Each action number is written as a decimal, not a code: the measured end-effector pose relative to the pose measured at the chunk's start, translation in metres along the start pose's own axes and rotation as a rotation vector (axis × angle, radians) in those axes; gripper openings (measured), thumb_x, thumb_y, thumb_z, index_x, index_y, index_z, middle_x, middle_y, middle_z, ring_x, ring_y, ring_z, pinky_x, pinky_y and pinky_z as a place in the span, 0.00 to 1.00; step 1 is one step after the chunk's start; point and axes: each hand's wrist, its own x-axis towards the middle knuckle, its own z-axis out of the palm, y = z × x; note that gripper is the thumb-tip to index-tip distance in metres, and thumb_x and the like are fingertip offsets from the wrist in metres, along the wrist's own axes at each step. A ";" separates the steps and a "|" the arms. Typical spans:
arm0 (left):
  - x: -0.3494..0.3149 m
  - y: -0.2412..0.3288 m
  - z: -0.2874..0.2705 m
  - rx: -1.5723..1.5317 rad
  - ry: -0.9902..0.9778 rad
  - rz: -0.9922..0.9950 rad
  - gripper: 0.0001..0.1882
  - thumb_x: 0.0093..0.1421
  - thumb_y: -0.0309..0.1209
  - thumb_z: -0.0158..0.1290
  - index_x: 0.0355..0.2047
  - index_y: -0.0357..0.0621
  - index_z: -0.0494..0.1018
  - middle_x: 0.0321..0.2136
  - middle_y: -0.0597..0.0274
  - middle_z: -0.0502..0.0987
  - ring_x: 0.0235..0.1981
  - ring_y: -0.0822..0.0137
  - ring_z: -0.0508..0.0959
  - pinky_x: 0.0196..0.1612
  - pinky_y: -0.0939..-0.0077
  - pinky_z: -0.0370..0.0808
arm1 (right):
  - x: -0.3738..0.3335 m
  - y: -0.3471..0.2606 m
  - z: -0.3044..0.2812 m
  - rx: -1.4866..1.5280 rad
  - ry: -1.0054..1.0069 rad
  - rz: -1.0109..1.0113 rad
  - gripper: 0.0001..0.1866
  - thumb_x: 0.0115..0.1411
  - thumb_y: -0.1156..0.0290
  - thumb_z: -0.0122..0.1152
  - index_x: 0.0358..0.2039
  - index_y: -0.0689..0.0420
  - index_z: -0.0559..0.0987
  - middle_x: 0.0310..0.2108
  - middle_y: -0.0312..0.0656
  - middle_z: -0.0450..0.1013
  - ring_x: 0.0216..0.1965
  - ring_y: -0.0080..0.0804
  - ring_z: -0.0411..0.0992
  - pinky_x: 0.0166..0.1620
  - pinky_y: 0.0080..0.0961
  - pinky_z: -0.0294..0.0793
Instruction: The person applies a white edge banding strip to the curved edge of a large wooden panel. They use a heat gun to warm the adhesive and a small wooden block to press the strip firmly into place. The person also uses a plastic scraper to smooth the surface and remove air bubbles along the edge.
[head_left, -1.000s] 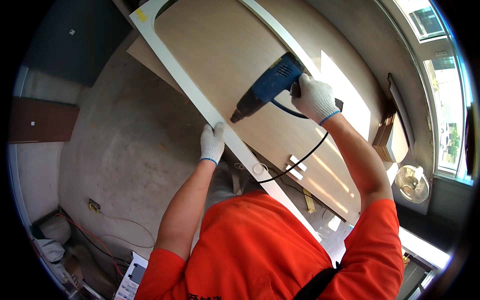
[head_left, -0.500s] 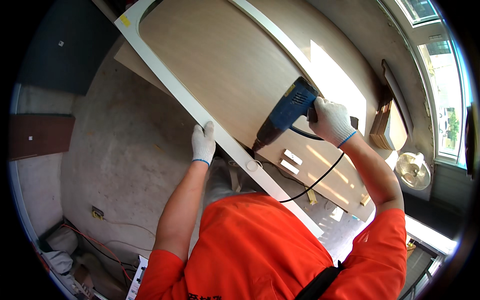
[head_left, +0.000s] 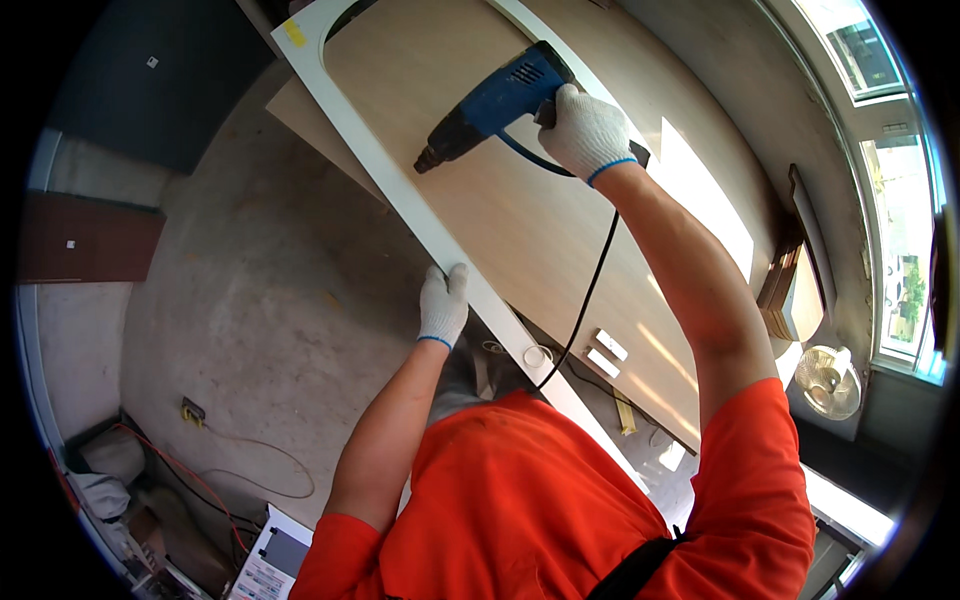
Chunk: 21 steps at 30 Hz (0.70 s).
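My right hand (head_left: 587,130), in a white knit glove with a blue cuff, holds a blue and black heat gun (head_left: 505,88) by its handle. The dark nozzle points toward the lower left, by the near strip of a long white frame (head_left: 385,180) with a rounded inner corner. A black cord (head_left: 597,280) hangs from the gun across the frame. My gloved left hand (head_left: 443,305) grips the outer edge of that strip, its fingertips partly hidden. Nearer to my body, a small pale ring (head_left: 537,356) lies on the strip. The frame rests over a large light-brown board (head_left: 500,215).
Two small white blocks (head_left: 607,352) lie on the board's near part. Stacked brown pieces (head_left: 795,285) stand at the right wall, above a small fan (head_left: 828,380). Dark cabinet-like panels (head_left: 150,90) are at the left; cables (head_left: 200,490) trail over the floor at lower left.
My right hand has carried the heat gun up and left, from near the ring to farther along the strip. My left hand keeps its grip. The whole view has shifted slightly.
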 end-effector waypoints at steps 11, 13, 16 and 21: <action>0.000 0.001 0.001 -0.014 -0.012 -0.014 0.26 0.73 0.46 0.56 0.46 0.27 0.74 0.40 0.30 0.83 0.45 0.33 0.83 0.50 0.47 0.78 | 0.039 -0.021 0.002 0.014 -0.024 0.015 0.17 0.61 0.63 0.65 0.45 0.62 0.84 0.38 0.56 0.86 0.41 0.54 0.86 0.47 0.45 0.85; -0.001 0.002 -0.001 0.001 0.010 -0.004 0.25 0.73 0.45 0.56 0.46 0.27 0.74 0.40 0.30 0.83 0.45 0.34 0.83 0.50 0.48 0.78 | 0.024 -0.012 -0.003 -0.015 -0.083 -0.008 0.16 0.61 0.64 0.65 0.44 0.62 0.83 0.36 0.55 0.86 0.40 0.54 0.86 0.45 0.45 0.84; 0.000 0.008 -0.002 0.017 -0.002 -0.013 0.25 0.74 0.45 0.56 0.45 0.27 0.74 0.40 0.30 0.83 0.45 0.35 0.83 0.50 0.48 0.78 | -0.010 0.011 -0.014 -0.067 -0.152 -0.030 0.14 0.61 0.65 0.64 0.42 0.61 0.82 0.33 0.54 0.85 0.38 0.53 0.86 0.43 0.46 0.84; 0.000 0.008 -0.006 0.026 -0.028 -0.011 0.25 0.73 0.45 0.56 0.44 0.27 0.74 0.37 0.33 0.82 0.40 0.40 0.83 0.48 0.50 0.77 | -0.088 0.065 -0.022 -0.082 -0.215 -0.061 0.15 0.59 0.65 0.66 0.41 0.63 0.78 0.32 0.55 0.82 0.36 0.56 0.84 0.40 0.49 0.83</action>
